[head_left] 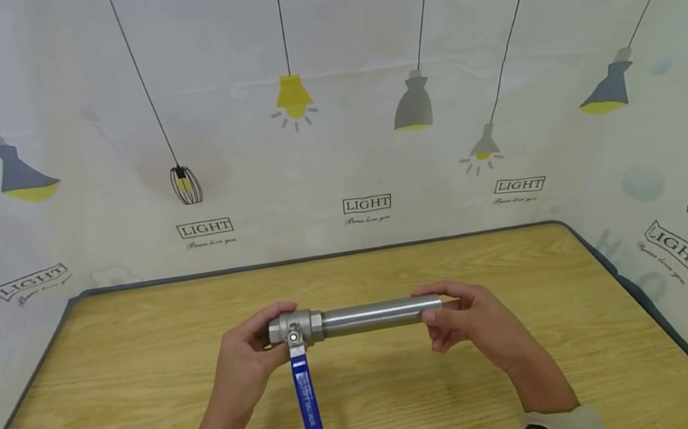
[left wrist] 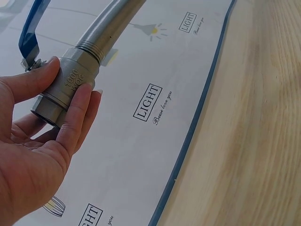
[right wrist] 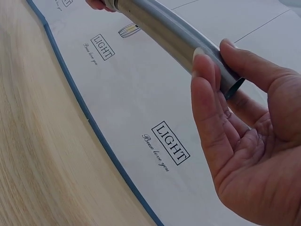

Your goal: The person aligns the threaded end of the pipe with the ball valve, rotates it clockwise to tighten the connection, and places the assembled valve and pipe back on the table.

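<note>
Above the worktop (head_left: 408, 407), the left hand (head_left: 243, 369) grips a valve (head_left: 297, 321) and the right hand (head_left: 481, 324) pinches the open end of its pipe (head_left: 370, 317), whose long axis runs left to right; the blue handle (head_left: 308, 400) points to the near side

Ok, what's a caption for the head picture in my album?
Left fingers grip a blue-handled valve, right fingers the attached pipe, above a wood-grain table.

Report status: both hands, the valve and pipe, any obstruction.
Left hand grips valve; right hand pinches pipe at its free end. Valve and pipe in line, threads showing at joint. Nothing visible in the way.
</note>
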Motion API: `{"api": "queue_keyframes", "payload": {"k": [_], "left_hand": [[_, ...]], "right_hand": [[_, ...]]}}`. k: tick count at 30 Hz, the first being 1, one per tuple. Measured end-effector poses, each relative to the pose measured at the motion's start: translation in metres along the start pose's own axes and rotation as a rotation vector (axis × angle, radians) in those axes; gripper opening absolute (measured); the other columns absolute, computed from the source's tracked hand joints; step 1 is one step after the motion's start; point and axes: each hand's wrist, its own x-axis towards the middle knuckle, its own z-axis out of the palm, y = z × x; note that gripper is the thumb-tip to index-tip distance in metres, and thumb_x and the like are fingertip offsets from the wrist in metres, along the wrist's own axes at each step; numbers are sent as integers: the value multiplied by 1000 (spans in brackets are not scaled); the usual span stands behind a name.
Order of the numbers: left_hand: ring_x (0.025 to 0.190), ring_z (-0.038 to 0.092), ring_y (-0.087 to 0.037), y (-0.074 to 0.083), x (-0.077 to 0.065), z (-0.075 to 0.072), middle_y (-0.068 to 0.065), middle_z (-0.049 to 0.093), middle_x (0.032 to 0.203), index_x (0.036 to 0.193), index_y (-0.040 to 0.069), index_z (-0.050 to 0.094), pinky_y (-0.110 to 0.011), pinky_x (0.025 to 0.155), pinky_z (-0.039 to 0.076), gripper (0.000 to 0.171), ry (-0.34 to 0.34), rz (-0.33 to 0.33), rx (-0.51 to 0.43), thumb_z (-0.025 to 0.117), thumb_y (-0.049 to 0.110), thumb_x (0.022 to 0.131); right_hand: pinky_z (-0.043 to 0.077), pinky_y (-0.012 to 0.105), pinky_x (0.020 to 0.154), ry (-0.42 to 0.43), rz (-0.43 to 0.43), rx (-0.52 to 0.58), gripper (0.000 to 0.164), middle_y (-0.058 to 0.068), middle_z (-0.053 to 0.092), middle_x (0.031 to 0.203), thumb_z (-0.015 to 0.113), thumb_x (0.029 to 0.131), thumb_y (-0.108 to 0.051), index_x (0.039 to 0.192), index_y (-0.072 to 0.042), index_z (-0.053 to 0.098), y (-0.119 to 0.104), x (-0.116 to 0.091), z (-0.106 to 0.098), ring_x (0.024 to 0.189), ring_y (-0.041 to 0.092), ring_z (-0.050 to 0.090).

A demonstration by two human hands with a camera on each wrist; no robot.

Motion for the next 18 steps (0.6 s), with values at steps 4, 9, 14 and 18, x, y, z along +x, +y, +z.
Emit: {"api": "queue_keyframes", "payload": {"k": [4, 9, 14, 18], "left_hand": [[90, 63, -15, 0, 0, 0, -17, 62, 112, 122, -3, 62, -27, 76, 57, 45, -6, -6, 0, 69, -11, 79], [91, 62, -16, 0, 1, -1, -19, 61, 115, 123, -2, 62, -27, 77, 57, 46, -12, -12, -3, 68, -12, 79], [91, 63, -15, -1, 0, 0, -19, 61, 115, 123, -3, 61, -27, 77, 57, 47, -11, -15, -11, 68, -13, 78], [91, 63, -15, -1, 0, 0, -19, 62, 115, 123, -2, 62, -28, 77, 57, 46, -12, -19, -12, 68, -12, 78]], "right_hand": [[58, 35, 62, 7, -3, 0, 43, 8, 64, 73, 69, 91, -21, 129, -4, 58, -1, 0, 0, 61, 15, 63], [58, 34, 60, 2, -12, 6, 44, 6, 63, 71, 67, 92, -21, 128, 2, 56, -3, 1, 0, 59, 14, 62], [57, 33, 60, 3, -6, 12, 41, 4, 63, 70, 66, 93, -22, 125, 2, 57, -1, 2, 0, 59, 14, 62], [57, 34, 61, 13, 3, 6, 37, 4, 63, 69, 66, 93, -25, 120, 0, 59, 1, 2, 0, 58, 15, 62]]}}
